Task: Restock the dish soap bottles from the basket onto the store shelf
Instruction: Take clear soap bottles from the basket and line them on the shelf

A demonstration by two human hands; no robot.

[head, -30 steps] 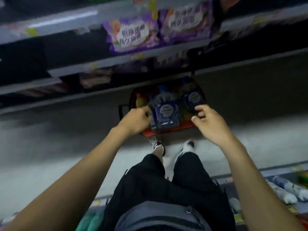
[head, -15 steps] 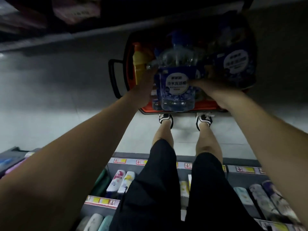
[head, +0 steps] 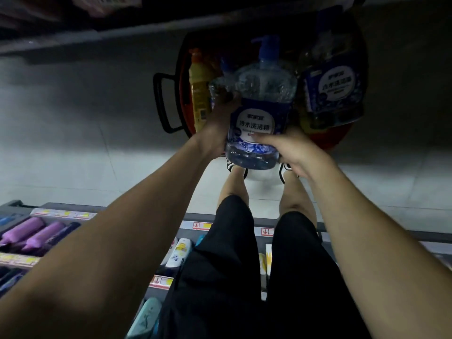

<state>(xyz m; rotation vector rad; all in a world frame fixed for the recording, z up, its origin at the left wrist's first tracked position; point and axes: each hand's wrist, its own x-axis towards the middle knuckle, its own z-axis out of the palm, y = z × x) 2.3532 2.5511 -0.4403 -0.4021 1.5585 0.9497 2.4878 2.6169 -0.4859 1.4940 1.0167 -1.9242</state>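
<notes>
Currently: 1 dish soap bottle (head: 259,111), blue pump, held above red basket (head: 182,99). It is gripped by left hand (head: 215,128), fingers curled round its side, and right hand (head: 291,148), fingers curled across label base. 2nd blue-label bottle (head: 332,91) & yellow bottle (head: 199,94) seen in basket.

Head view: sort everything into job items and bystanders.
Job: pump dish soap bottle, gripped by left hand and right hand; second dish soap bottle and yellow bottle in the red basket.
Bystanders: purple bottles, white bottle, shelf price tags.
</notes>
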